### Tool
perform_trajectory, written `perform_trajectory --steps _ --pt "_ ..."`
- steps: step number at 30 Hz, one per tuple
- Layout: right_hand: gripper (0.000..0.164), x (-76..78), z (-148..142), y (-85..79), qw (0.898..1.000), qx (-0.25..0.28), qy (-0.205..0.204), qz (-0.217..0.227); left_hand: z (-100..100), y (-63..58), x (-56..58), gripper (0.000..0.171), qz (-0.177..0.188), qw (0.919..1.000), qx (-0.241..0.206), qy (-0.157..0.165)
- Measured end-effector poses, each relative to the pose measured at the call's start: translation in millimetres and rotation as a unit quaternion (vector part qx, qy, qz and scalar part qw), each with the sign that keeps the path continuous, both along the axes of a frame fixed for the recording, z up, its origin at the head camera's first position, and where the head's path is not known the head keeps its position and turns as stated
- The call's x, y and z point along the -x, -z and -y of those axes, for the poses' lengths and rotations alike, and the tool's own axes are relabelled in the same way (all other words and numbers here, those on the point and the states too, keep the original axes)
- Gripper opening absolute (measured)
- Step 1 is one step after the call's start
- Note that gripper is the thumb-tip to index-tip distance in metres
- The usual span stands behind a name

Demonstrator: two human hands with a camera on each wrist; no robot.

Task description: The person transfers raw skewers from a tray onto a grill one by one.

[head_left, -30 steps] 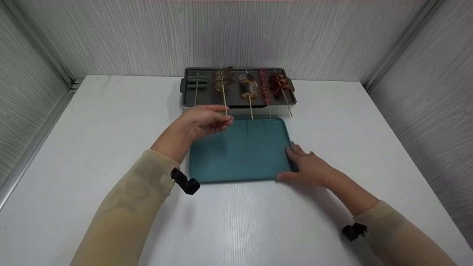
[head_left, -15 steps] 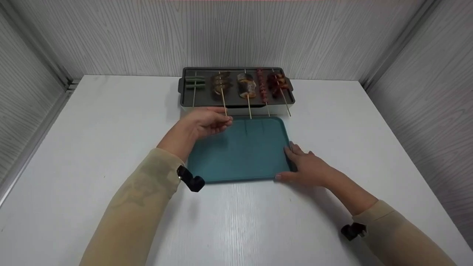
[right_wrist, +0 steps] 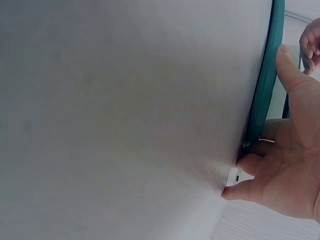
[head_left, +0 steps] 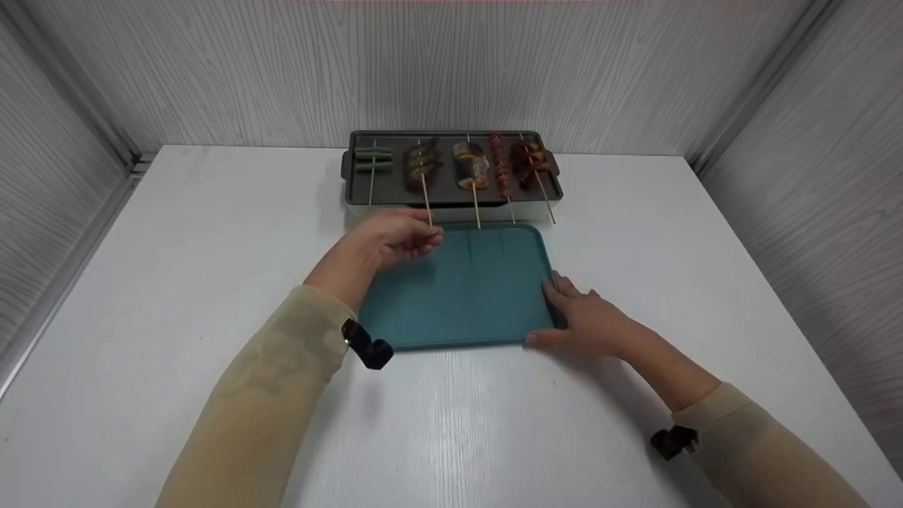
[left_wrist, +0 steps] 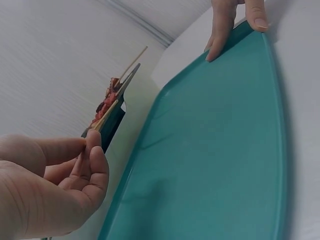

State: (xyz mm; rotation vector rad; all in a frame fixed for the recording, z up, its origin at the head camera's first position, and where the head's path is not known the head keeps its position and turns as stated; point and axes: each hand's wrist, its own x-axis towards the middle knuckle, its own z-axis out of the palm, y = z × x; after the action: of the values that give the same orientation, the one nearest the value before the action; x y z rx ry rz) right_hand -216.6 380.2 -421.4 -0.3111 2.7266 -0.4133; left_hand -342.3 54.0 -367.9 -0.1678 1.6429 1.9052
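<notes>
My left hand [head_left: 395, 236] pinches the lower end of a wooden skewer threaded with shrimp [head_left: 421, 168]. The shrimp are over the dark grill plate [head_left: 392, 189], seemingly lying on it, between a green vegetable skewer [head_left: 373, 159] and a thick skewer of fish-like chunks [head_left: 470, 168]. In the left wrist view, thumb and index finger meet on the stick, whose shrimp end is hidden. My right hand [head_left: 592, 324] rests at the near right corner of the teal tray [head_left: 458, 296]. Its thumb lies along the front edge and its fingers touch the right rim.
Farther right on the grill lie a thin red skewer [head_left: 501, 166] and a dark reddish one [head_left: 534, 162]. Several stick ends overhang the front edge, above the tray's far rim. A grey wood-grain wall [head_left: 451, 70] stands behind the white table [head_left: 268, 190].
The shrimp skewer has sunk from just above the grill plate down towards its surface. My left hand has lowered slightly with it. The right hand stays at the tray corner.
</notes>
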Motion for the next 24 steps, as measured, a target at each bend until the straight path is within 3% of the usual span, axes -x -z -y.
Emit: perform_trajectory --steps 7,13,16,18,19,21,22,24 --pt "0.117 6.4 -1 -0.1 1.0 -0.001 -0.004 -0.005 4 3.7 -5.2 0.059 -0.001 0.9998 0.002 -0.017" --pt "0.116 15.5 -4 0.9 1.0 0.002 -0.006 -0.008 14 3.3 -18.0 0.06 0.0 1.0 0.006 -0.002" --pt "0.112 19.5 -8 0.5 1.0 0.014 -0.001 -0.008 22 2.4 -29.7 0.061 -0.023 0.999 0.034 0.016" --pt "0.108 21.5 -12 -0.3 0.999 0.03 0.003 -0.011 28 1.9 -40.7 0.063 -0.065 0.9942 0.079 0.033" --pt "0.106 22.3 -14 -0.9 0.999 0.038 0.007 -0.015 31 2.4 -45.9 0.064 -0.096 0.9881 0.112 0.043" --pt "0.104 23.6 -17 -2.5 0.998 0.05 0.015 -0.03 37 3.4 -57.3 0.065 -0.172 0.9659 0.184 0.06" --pt "0.104 23.9 -19 -3.2 0.998 0.052 0.02 -0.041 41 4.6 -62.4 0.066 -0.215 0.9484 0.223 0.066" --pt "0.103 24.0 -21 -5.9 0.996 0.052 0.032 -0.063 48 9.6 -70.7 0.069 -0.299 0.9054 0.294 0.067"
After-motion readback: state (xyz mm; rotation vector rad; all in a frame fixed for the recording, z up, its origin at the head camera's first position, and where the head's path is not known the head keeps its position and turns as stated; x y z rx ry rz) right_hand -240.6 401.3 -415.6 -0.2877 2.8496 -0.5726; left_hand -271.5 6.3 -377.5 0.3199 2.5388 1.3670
